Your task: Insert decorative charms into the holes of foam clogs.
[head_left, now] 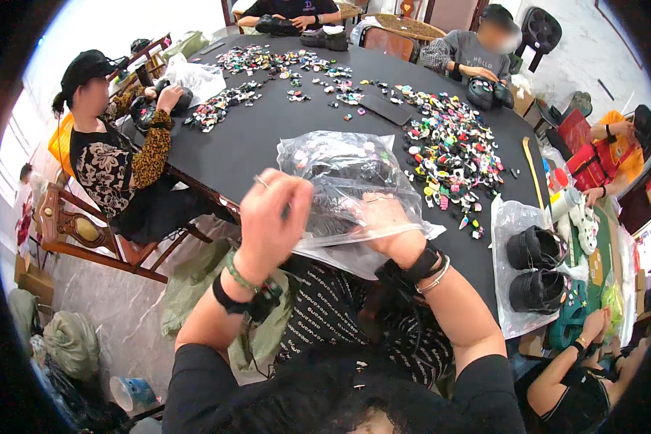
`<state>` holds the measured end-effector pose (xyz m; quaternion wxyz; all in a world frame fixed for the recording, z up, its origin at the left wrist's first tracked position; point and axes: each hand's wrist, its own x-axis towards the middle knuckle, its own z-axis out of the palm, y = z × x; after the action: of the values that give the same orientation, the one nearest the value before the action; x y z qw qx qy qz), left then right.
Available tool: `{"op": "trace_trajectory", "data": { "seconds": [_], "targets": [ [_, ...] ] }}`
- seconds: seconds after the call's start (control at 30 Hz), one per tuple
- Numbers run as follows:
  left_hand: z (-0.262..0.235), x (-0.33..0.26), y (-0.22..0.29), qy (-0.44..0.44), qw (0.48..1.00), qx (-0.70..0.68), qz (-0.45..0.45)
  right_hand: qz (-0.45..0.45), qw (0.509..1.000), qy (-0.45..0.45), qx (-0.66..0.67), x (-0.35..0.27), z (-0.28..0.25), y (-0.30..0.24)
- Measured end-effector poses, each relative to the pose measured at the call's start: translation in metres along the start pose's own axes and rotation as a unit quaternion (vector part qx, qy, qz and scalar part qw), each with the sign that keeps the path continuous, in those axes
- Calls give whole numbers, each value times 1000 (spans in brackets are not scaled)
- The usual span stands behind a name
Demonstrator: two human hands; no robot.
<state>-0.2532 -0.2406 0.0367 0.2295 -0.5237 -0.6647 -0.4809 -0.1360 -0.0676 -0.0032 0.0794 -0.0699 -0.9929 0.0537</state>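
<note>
Judging by the dark shoe already inside, the clear plastic bag (347,189) is filled but not yet sealed. Its near edge is gripped by the left hand (271,217) and the right hand (387,226), both closed on it. Another pair of black shoes (535,269) is seen waiting at the right, with loose charms (452,155) heaped farther off.

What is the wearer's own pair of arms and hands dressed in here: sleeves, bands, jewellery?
Both forearms are bare below short black sleeves. The left hand has a ring on one finger; its wrist carries a green beaded bracelet and a black strap with a small device. The right hand sits above a wide black wrist strap and a thin silver bangle.
</note>
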Motion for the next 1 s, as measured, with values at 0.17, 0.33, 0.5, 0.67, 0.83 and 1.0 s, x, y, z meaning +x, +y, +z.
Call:
{"op": "trace_trajectory", "data": {
  "seconds": [0.17,0.33,0.5,0.67,0.83,1.0],
  "targets": [
    [21,-19,-131,52,973,2,-224,-85,996,32,-15,-10,-4,7],
    [28,-17,-173,-37,910,-42,-411,-97,995,13,-38,-36,-12,10],
    [44,17,-176,-297,861,-4,-412,-151,987,-24,42,-46,-36,3],
    [78,46,-177,-434,854,95,-271,-148,988,10,39,-52,-29,-3],
    [99,58,-166,-531,802,61,-266,-157,985,23,63,-70,-26,1],
    [106,45,-160,-402,823,-3,-402,-174,983,31,57,-102,-44,-1]
  ]
}}
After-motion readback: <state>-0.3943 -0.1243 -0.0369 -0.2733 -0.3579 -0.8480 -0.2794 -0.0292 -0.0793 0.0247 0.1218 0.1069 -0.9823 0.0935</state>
